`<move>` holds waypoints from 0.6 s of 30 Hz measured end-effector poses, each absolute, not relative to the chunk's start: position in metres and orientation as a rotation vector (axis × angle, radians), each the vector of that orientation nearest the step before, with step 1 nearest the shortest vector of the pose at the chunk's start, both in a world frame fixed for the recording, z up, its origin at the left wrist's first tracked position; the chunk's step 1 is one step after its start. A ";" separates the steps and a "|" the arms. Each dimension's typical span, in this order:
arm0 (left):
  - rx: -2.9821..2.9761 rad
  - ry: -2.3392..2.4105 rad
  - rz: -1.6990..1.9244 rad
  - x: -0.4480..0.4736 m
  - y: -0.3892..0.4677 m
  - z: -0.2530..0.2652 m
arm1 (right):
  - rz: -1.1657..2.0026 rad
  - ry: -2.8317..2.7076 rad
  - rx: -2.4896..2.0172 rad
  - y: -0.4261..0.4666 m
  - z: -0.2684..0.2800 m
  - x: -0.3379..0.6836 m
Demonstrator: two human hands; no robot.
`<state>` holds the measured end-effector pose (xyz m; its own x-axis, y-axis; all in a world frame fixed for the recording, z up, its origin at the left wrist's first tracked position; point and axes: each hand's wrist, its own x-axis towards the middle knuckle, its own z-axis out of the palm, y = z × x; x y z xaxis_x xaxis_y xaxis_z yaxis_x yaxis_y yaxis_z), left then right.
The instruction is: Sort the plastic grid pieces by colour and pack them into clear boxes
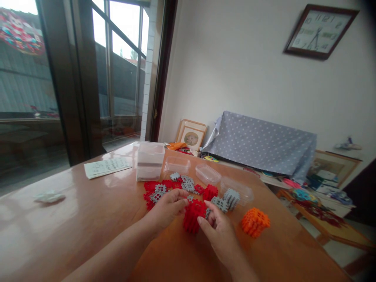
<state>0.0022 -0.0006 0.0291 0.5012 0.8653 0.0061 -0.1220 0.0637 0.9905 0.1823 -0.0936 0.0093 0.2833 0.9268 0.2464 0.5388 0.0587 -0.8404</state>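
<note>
A stack of red interlocking plastic pieces (194,216) stands on the table between my two hands. My left hand (172,204) is pinched at the stack's upper left edge; what lies between its fingertips is too small to make out. On the stack's right side, the thumb and forefinger of my right hand (219,225) press against it, the other fingers curled. Just behind are loose grey pieces (160,188) on flat red pieces (149,201), a smaller red stack (210,191) and a grey stack (232,198). An orange stack (255,222) stands to the right.
Clear plastic boxes (150,161) are piled at the back of the brown table (111,211). Shallow clear containers (208,173) lie beside them. A paper booklet (107,167) and a crumpled white wrapper (49,196) rest on the left. A wooden stool (337,231) stands beyond the right edge.
</note>
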 end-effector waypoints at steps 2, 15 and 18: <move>1.305 0.770 0.854 0.003 0.001 0.027 | 0.533 -1.374 -1.619 -0.092 0.008 0.182; 1.424 0.764 0.789 0.008 0.004 0.013 | 0.598 -1.323 -1.669 -0.094 0.008 0.177; 1.416 0.764 0.773 0.009 0.004 0.012 | 0.610 -1.348 -1.670 -0.093 0.007 0.179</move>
